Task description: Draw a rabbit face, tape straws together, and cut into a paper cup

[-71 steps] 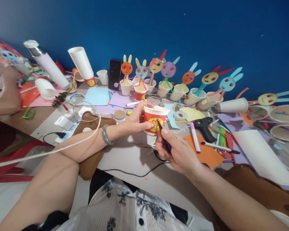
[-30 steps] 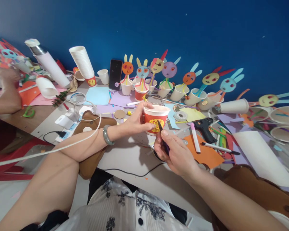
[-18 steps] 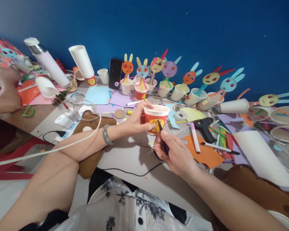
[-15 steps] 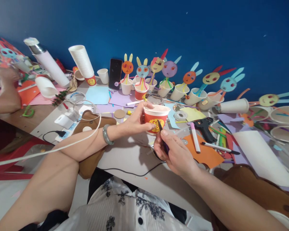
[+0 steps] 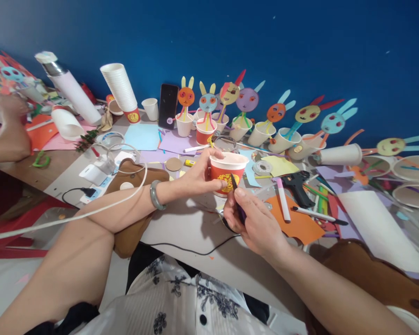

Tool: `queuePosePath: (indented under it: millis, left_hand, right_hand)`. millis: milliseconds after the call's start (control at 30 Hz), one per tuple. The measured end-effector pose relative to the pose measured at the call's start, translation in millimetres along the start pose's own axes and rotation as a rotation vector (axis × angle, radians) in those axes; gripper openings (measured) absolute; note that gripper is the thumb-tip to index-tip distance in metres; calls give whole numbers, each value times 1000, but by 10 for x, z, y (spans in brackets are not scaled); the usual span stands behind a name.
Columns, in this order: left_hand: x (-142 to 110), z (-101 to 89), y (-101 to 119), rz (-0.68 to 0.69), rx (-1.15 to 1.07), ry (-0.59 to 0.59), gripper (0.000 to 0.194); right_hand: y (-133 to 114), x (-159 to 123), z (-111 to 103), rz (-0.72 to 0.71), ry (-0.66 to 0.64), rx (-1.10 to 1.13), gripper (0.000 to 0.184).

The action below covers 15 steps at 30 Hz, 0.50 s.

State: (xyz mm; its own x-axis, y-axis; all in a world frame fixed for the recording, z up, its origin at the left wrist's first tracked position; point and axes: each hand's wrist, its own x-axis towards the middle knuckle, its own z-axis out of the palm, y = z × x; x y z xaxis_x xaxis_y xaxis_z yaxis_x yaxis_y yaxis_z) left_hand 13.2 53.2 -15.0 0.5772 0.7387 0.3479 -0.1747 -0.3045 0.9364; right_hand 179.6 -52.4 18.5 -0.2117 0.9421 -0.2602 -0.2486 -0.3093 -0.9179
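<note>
My left hand [image 5: 198,174] grips a red paper cup [image 5: 226,171] with a yellow emblem, thumb on its front and fingers round its far side. The cup stands upright on the grey table [image 5: 192,228]. My right hand [image 5: 253,221] is closed on a dark pointed tool [image 5: 234,184], its handle hidden in the fist, its tip against the cup's front wall beside the emblem. A grey bangle [image 5: 155,195] circles my left wrist.
A row of paper-cup rabbits [image 5: 246,104] lines the blue wall. A black glue gun [image 5: 296,184], markers [image 5: 282,197], orange paper [image 5: 296,221] and tape rolls lie right of the cup. A cup stack [image 5: 120,90], phone [image 5: 169,106] and charger [image 5: 92,174] stand left. Another person's hand [image 5: 7,125] works far left.
Hardly anything differs. Both hands and the cup keep their places; the tool tip stays at the cup's wall. The view has drifted very slightly.
</note>
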Motion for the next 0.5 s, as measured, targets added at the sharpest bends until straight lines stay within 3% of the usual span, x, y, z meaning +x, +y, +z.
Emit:
queuePosePath:
  millis: [500]
  left_hand:
    - [-18, 45, 83, -5, 5, -9, 61]
  right_hand:
    - [-29, -26, 25, -8, 13, 16, 52]
